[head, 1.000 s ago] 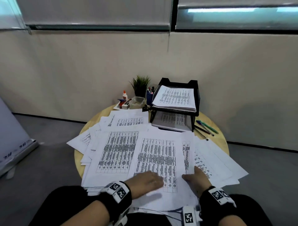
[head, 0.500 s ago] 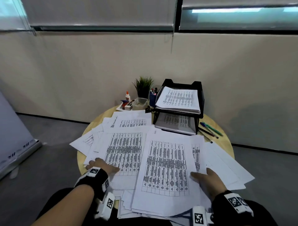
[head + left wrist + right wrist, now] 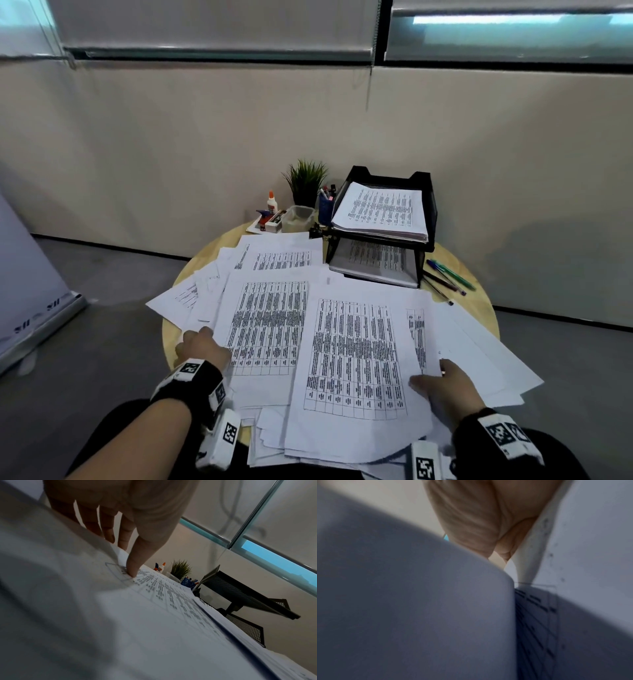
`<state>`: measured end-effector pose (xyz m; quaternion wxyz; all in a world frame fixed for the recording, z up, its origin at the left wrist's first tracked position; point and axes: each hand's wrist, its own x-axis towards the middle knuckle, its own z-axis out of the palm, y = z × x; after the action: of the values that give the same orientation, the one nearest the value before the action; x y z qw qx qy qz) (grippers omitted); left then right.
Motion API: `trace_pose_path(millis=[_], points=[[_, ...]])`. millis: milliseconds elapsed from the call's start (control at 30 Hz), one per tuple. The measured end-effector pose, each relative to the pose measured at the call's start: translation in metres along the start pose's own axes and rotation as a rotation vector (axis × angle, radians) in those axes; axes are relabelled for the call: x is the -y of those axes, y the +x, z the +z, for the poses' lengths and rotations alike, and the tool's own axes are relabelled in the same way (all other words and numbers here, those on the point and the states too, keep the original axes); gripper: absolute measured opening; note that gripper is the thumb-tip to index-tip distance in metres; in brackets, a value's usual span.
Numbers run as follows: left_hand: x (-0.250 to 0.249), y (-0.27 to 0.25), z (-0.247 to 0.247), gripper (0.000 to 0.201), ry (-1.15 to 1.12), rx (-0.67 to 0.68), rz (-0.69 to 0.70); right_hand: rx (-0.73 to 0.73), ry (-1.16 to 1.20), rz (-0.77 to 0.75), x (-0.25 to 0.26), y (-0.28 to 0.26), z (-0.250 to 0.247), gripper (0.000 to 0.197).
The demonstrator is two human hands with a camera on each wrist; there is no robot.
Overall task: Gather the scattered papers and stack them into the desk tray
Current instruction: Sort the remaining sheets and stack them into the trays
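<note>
L hand (image 3: 202, 349) moved left, now pinching papers (image 3: 267, 325); R hand (image 3: 445, 385) still grips sheet (image 3: 356, 370).

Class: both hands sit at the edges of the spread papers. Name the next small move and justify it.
Probably sweep the left hand and right hand inward, bunching the loose papers into one pile: they still fan across the table, and the desk tray already holds a neat stack.

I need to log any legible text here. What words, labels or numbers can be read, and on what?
None can be read.
Scattered papers: printed tables, too small and blurred.
Tray stack: the same.
Glue bottle: label unreadable.
Wrist bands: square coded markers, no words.
Floor banner: dark marks, illegible.
</note>
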<state>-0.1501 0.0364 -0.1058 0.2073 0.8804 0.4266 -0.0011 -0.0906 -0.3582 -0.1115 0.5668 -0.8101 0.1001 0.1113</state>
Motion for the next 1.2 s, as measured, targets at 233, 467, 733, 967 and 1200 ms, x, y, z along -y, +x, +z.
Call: trace_pose_path(millis=[233,467,733,967,1200], points=[[-0.003,0.002,-0.001,0.017,-0.272,0.067,0.109,0.001,0.025,0.027,-0.021,0.023,0.008,0.047],[-0.009,0.007,-0.034,0.035,-0.469,-0.093,0.195,-0.065,-0.061,0.014,-0.005,0.013,0.000,0.022],[-0.035,-0.007,-0.113,0.024,-0.796,-0.309,0.233,-0.064,-0.183,-0.032,-0.006,0.015,-0.002,0.019],[-0.044,-0.032,-0.097,0.024,-0.825,-0.032,0.293,-0.042,-0.103,0.018,-0.011,0.018,0.005,0.018],[-0.042,-0.061,-0.030,0.006,-0.339,0.209,0.280,0.008,-0.108,0.037,0.003,0.005,-0.001,0.016]])
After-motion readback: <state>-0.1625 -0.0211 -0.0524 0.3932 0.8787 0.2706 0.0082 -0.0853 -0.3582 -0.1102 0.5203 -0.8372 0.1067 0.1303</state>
